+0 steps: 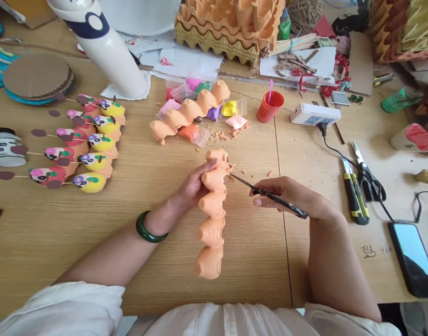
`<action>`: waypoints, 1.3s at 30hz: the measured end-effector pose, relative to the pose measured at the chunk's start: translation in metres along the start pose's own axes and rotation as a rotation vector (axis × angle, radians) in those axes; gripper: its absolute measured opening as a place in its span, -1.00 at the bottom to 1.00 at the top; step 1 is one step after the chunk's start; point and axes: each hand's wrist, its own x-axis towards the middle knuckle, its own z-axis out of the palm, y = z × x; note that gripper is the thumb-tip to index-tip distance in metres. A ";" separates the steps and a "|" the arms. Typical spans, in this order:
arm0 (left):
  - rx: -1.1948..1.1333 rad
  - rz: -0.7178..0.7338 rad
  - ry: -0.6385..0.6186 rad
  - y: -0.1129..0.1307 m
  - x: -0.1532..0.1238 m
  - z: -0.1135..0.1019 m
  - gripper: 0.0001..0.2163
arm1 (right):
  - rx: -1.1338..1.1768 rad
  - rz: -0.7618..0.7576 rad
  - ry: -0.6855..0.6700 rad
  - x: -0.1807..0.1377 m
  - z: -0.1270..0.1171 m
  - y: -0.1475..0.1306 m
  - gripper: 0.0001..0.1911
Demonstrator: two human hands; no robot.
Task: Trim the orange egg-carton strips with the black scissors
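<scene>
My left hand (pixel 196 183) grips a strip of orange egg carton (pixel 212 205) near its upper end, with the row of bumps running down toward me. In my right hand (pixel 287 196) is a pair of black-handled scissors (pixel 270 193), their blade tips touching the right edge of the strip near its top. Small orange scraps (pixel 240 171) lie beside the tips. Beyond my hands, a second egg carton strip (pixel 189 112) rests across small bags of coloured clay (pixel 230 108).
Painted egg carton pieces (pixel 95 140) stand on the left near a white bottle (pixel 109 51). A red cup (pixel 270 107) and a power strip (pixel 315 114) sit at the back right. A utility knife (pixel 355 196), other scissors (pixel 369 179) and a phone (pixel 413 256) lie rightward.
</scene>
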 end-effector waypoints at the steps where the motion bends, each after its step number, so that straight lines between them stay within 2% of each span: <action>1: 0.004 -0.007 -0.008 0.001 0.000 0.001 -0.76 | -0.001 0.000 -0.020 0.000 -0.001 0.001 -0.51; 8: 0.032 -0.037 -0.041 -0.001 0.000 0.001 -0.80 | 0.006 -0.054 0.083 0.007 0.004 0.003 -0.55; 16: 0.008 -0.072 -0.107 -0.001 0.001 -0.005 -0.82 | -0.018 -0.120 0.097 0.011 0.004 0.009 -0.57; 22: 0.052 -0.109 -0.092 0.000 -0.006 0.000 -0.79 | -0.056 -0.190 0.057 0.010 -0.002 0.010 -0.56; 25: 0.090 -0.102 -0.151 0.000 -0.006 -0.001 -0.75 | -0.011 -0.233 0.001 0.009 -0.005 0.011 -0.53; 27: 0.103 -0.096 -0.217 0.000 -0.006 -0.005 -0.73 | 0.079 -0.203 -0.065 0.010 -0.007 0.015 -0.52; 30: 0.113 -0.109 -0.261 0.000 -0.005 -0.009 -0.67 | 0.326 -0.134 -0.219 0.014 -0.005 0.025 -0.51; 34: 0.099 -0.129 -0.252 0.000 -0.006 -0.013 -0.65 | 0.612 -0.127 -0.447 0.023 0.002 0.037 -0.53; 37: 0.067 -0.128 -0.241 0.001 -0.008 -0.014 -0.66 | 0.682 -0.120 -0.474 0.025 0.004 0.038 -0.53; 39: 0.061 -0.176 -0.222 0.000 -0.010 -0.013 -0.64 | 0.665 -0.108 -0.481 0.024 0.003 0.037 -0.55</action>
